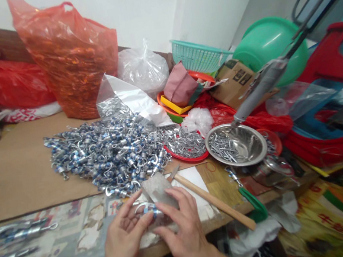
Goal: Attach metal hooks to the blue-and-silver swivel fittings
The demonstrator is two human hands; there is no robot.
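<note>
My left hand (120, 227) pinches a small silver metal hook fitting with a blue band (150, 209) near its open hook. On the fitting's other end, the thumb and fingers of my right hand (185, 222) are closed. Just behind it stands a grey metal block (157, 188), partly covered by my fingers. A hammer with a wooden handle (216, 202) lies to the right of my right hand. Beyond my hands spreads a large pile of similar hook fittings (112, 151) on brown cardboard (14, 190).
A steel bowl (258, 149) of nails or pins and a red plate (193, 158) of small metal pieces are at the right. Bags, including an orange one (71, 62), line the back. More fittings (24, 232) lie left. A grey-handled rod (258, 81) slants over the bowl.
</note>
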